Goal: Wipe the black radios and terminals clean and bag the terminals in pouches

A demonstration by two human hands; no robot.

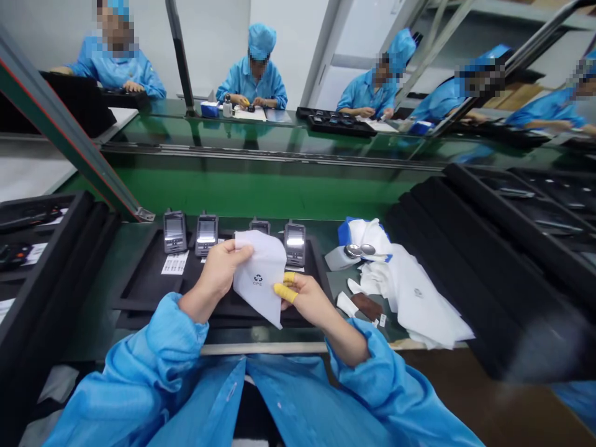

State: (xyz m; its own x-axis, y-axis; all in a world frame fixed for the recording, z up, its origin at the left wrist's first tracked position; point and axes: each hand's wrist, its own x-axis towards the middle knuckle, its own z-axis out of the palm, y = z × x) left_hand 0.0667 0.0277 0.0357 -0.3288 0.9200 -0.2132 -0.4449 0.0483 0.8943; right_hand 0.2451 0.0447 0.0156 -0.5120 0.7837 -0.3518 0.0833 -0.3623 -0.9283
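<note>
Between my hands hangs a white plastic bag (pixel 261 267) printed with a recycling mark and "CPE". My left hand (pixel 218 267) pinches its upper left edge, thumb in front. At the lower right edge, my right hand (pixel 305 298) grips the bag, with yellow finger cots on two fingers. Behind the bag lies a black foam tray (pixel 149 279). Several grey handheld devices with screens stand along its far side, among them one device (pixel 175 232) at the left, another device (pixel 207 234) beside it and a third device (pixel 295 243). A white label sheet (pixel 176 264) lies before the leftmost one.
To the right are a stack of white bags (pixel 419 298), a blue box (pixel 344 231) with white cloths, a bottle with a metal lid (pixel 342 257) and a brown piece (pixel 367 306). Black foam trays (pixel 437 248) are stacked at both sides. Several co-workers (pixel 254 77) sit across the bench.
</note>
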